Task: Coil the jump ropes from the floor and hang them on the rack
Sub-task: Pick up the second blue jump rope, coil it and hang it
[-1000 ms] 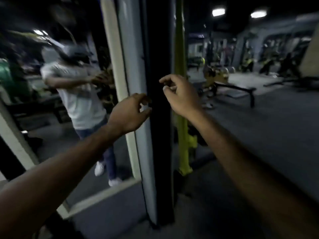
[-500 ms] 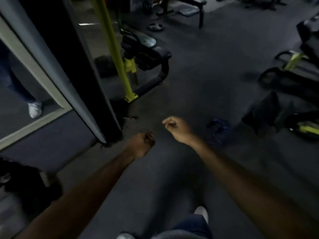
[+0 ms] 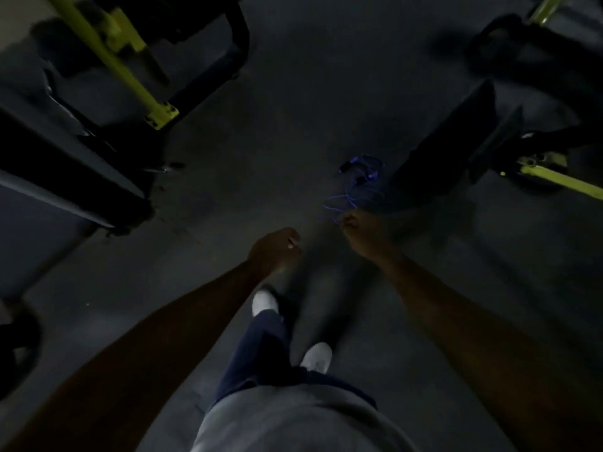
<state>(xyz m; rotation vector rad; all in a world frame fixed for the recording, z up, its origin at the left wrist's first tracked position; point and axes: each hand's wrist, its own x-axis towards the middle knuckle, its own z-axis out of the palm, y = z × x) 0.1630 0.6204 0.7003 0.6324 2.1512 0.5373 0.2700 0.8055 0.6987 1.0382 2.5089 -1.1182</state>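
Both hands are out front and loosely curled, basically soft fists with nothing in them that I can make out. The left hand hangs around the middle of the view, and the right hand sits just to its 2 o'clock, knuckles right at the near edge of the blue jump rope. Too dark and smeary to say if the fingers are actually touching the cord yet, so I'd call it "about to grab", not "grabbed".

Big change from a second ago: back then both hands were up at the dark upright post, and the view has since swung down to the floor, with the rope pile going from off to the side to right at the fingertips. So I'd guess one rope is dealt with and this is the walk-up to the next.

The rope lies in a loose tangle at 1 o'clock from the right hand, just beside a dark slanted pad of a machine. A yellow frame bar is way off at 10 o'clock. White shoes are mid-stride below.
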